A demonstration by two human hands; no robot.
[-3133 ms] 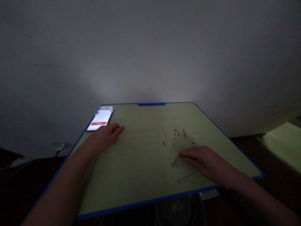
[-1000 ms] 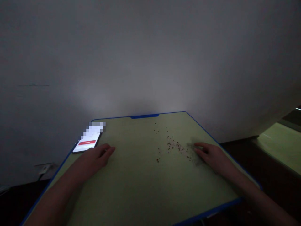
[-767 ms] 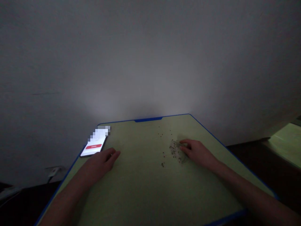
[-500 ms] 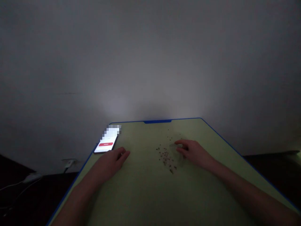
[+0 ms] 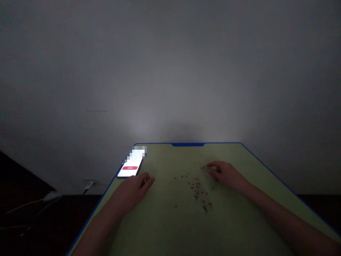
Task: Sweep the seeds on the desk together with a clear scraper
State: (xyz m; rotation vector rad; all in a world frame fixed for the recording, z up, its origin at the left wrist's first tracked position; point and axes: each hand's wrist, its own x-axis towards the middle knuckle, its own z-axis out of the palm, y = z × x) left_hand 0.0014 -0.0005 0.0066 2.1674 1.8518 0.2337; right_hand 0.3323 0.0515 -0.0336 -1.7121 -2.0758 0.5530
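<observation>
In my right hand (image 5: 222, 174), pinched between thumb and fingers, is a clear plastic bag (image 5: 209, 180); its upper edge is at the fingertips and its sheet hangs or lies toward me. Just left of it, small dark bits (image 5: 197, 192) are scattered on the light green tabletop (image 5: 160, 217), too small to name. My left hand (image 5: 137, 190) rests on the table at the left, fingers loosely curled and the thumb apart, with nothing visible in it. A phone (image 5: 130, 172) with a lit screen lies just beyond that hand.
The table has a blue edge (image 5: 188, 144) and stands against a grey wall (image 5: 183, 89). White cables (image 5: 52, 196) and a plug (image 5: 89, 185) are at the lower left, beside the table. The room is dim.
The view has shifted, so everything sits further right and lower. The bag in my right hand now shows more of its flat side. A few stray bits lie left of the cluster.
</observation>
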